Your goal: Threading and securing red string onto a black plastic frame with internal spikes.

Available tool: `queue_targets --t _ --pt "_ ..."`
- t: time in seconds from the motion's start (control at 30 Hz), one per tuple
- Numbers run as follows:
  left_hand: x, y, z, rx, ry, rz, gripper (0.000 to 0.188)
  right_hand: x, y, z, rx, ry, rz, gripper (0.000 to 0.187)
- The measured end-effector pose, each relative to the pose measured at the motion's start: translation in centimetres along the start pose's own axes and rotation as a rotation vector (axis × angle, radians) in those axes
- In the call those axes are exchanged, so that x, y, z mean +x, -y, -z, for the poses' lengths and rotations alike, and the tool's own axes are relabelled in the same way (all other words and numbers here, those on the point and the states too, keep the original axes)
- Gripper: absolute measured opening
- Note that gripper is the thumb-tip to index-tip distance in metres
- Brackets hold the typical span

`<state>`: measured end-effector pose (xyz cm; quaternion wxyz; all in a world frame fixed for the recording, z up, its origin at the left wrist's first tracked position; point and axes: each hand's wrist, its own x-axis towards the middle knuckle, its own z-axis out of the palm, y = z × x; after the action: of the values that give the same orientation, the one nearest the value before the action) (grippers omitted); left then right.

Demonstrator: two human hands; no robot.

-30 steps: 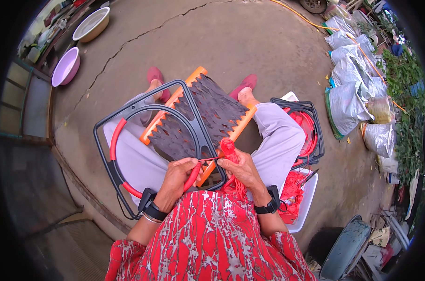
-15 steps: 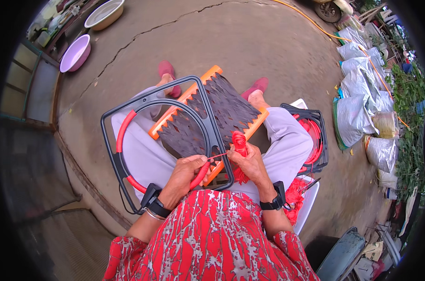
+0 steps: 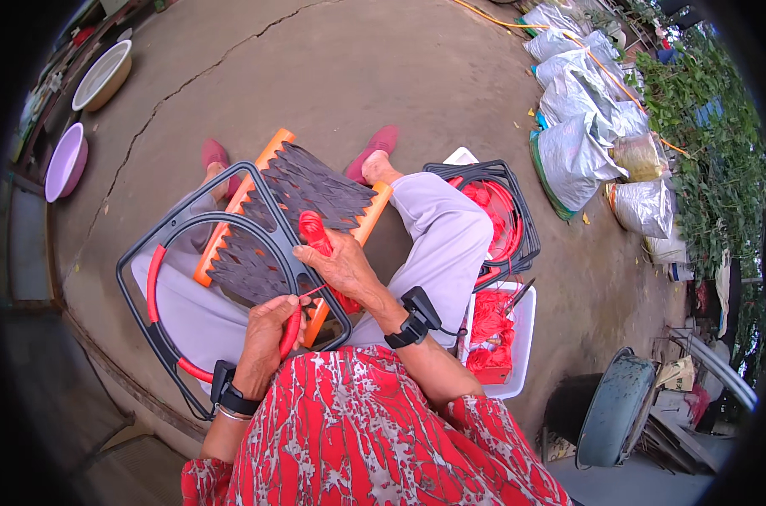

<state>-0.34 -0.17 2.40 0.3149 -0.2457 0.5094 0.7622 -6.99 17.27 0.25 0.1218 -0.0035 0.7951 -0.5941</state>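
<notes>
Sitting with a dark metal frame (image 3: 168,244) across the lap, the person has the left hand (image 3: 269,333) curled closed around its lower rim where red cord wrapping (image 3: 292,329) ends. The right hand (image 3: 342,266) pinches a bundle of red cord (image 3: 314,229) between thumb and fingers, over a dark woven panel with orange side rails (image 3: 315,190). The frame looks stiff and light, best gripped at the rim; the cord seems soft and limp, likely slippery, so a tight pinch near the wrapping suits it.
</notes>
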Motion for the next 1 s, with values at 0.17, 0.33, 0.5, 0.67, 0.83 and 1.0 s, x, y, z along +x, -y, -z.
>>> queue_targets --t 0.17,0.33,0.5,0.67,0.83,1.0 --pt "0.2 0.2 0.1 0.014 0.016 -0.024 0.029 0.4 0.3 -1.7 0.297 0.08 -0.136 0.025" --pt "-0.1 0.3 0.4 0.049 0.058 -0.002 0.024 0.1 0.4 -2.0 0.346 0.029 -0.113 0.024" --pt "-0.8 0.3 -0.3 0.064 0.028 0.007 0.022 -0.7 0.1 -1.8 0.357 -0.041 -0.051 0.025" --pt "-1.4 0.1 -0.3 0.154 0.034 0.03 0.02 -1.4 0.1 -1.3 0.386 -0.067 -0.029 0.025" --pt "-1.5 0.1 0.0 0.224 0.058 0.039 0.018 -1.5 -0.5 -1.5 0.392 -0.069 -0.018 0.024" --pt "-1.6 0.3 0.5 0.232 0.05 0.058 0.019 -1.0 -2.1 -1.9 0.278 -0.09 0.066 0.022"
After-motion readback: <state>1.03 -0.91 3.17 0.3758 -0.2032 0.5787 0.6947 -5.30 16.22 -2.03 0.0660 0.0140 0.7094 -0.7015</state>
